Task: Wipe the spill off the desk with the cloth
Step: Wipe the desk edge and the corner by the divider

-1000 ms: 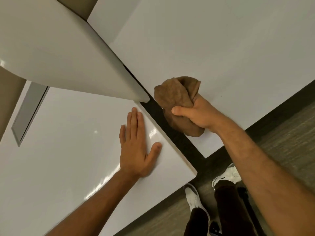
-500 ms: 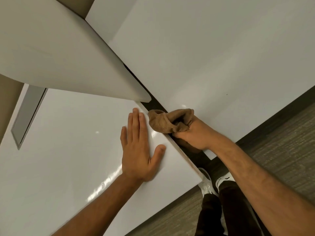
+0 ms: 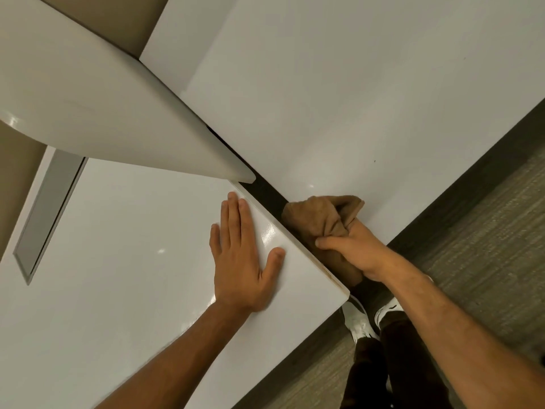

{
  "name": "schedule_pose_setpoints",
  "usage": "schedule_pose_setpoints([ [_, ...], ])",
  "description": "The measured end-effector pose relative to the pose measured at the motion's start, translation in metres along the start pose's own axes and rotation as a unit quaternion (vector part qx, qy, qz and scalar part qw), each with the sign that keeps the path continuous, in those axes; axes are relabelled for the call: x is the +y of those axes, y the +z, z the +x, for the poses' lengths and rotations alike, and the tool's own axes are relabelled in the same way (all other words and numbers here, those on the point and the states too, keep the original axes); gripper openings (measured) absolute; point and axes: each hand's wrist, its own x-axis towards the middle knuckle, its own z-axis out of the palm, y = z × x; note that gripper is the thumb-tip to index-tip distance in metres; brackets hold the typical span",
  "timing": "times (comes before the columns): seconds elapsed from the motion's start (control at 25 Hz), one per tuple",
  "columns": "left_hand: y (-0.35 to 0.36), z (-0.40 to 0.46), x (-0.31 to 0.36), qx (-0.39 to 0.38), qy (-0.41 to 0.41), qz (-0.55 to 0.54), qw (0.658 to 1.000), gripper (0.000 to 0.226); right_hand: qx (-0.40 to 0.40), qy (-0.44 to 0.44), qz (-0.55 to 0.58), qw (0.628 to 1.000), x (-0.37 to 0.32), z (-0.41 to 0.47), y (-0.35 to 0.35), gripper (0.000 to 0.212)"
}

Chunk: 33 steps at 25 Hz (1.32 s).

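Two white desktops meet at an angle in the head view, with a dark gap [image 3: 267, 191] running between them: the near glossy desk [image 3: 124, 261] on the left and a second desk [image 3: 339, 98] on the right. A pale curved panel [image 3: 103, 113] reaches in from the upper left and overhangs the near desk, its tip ending above the gap. A grey recessed slot [image 3: 47, 214] sits in the near desk's far left part. Below, striped grey flooring [image 3: 477, 231] shows, with two white shoes [image 3: 361, 320] and dark trouser legs. A thin brownish stain [image 3: 326, 271] lines the near desk's right edge close to its corner. The brown cloth [image 3: 317, 215] is bunched in the gap against that edge, its upper folds lying over the rim of the second desk and its lower end hanging down below the hand. The right hand [image 3: 352, 250] grips the cloth, thumb pressed across it and fingers curled into the folds, forearm running in from the lower right. The left hand [image 3: 241, 261] lies flat on the near desk, fingers straight and together, thumb spread toward the edge.
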Motion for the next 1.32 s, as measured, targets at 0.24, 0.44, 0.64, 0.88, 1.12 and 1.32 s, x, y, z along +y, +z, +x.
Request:
schedule_pose_setpoints([
  [0.24, 0.000, 0.000, -0.001, -0.001, 0.000, 0.000, 1.000, 0.093, -0.053, -0.031, 0.171, 0.983, -0.037, 0.018, 0.034, 0.030],
  [0.44, 0.002, -0.001, -0.003, 0.008, 0.009, 0.007, 1.000, 0.091, -0.061, -0.013, 0.184, 0.981, -0.032, 0.024, 0.060, 0.065],
  [0.64, 0.005, 0.000, -0.004, 0.013, 0.002, 0.010, 1.000, 0.090, -0.055, -0.011, 0.176, 0.983, -0.024, 0.023, 0.056, 0.054],
  [0.88, 0.006, 0.000, -0.008, 0.016, 0.012, 0.013, 1.000, 0.091, -0.050, 0.025, 0.219, 0.974, 0.006, 0.017, 0.047, 0.062],
  [1.12, 0.005, 0.001, -0.008, 0.018, 0.017, 0.009, 1.000, 0.092, -0.098, -0.004, 0.341, 0.935, 0.018, 0.011, 0.048, 0.065],
  [1.32, 0.006, 0.000, -0.009, 0.012, 0.012, 0.007, 1.000, 0.093, -0.044, 0.028, 0.387, 0.920, 0.032, -0.003, 0.054, 0.061],
])
